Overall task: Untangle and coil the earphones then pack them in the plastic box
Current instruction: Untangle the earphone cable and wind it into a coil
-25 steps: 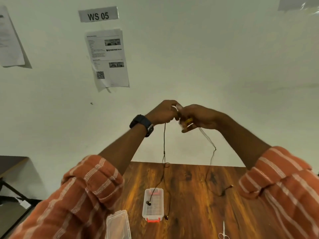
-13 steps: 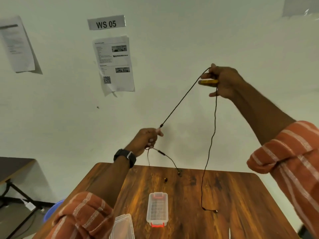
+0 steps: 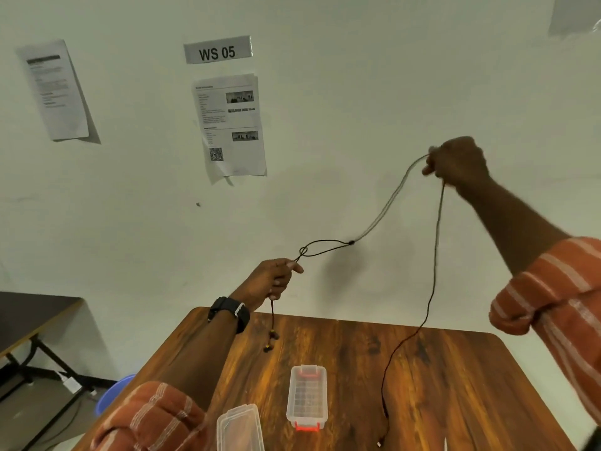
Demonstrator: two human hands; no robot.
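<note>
The left hand (image 3: 276,277), with a black watch (image 3: 231,313) on its wrist, is raised above the far left part of the brown wooden table (image 3: 455,385), its fingers pinched shut on the thin black wired earphones (image 3: 432,288). Two small earbuds (image 3: 270,341) hang on short leads below this hand, just above the table's far edge. From the pinch the cord runs up and to the right, crossing itself in a small loop, then passes a dark junction piece (image 3: 351,242), after which the strands appear blurred as they rise to the right hand (image 3: 457,164). The right hand is held higher and well to the right, closed around the cord. From it a single long strand drops to the near part of the table, where its end lies on the wood.

On the table, between the two arms, a small clear plastic box with red latches (image 3: 306,395) stands open and apart from the cord. Its clear lid (image 3: 240,429) lies just to the near left of it. Both forearms come out of rolled orange striped sleeves (image 3: 553,304). On the white wall behind hangs a sign (image 3: 218,49) reading "WS 05" and printed paper sheets (image 3: 231,125).
</note>
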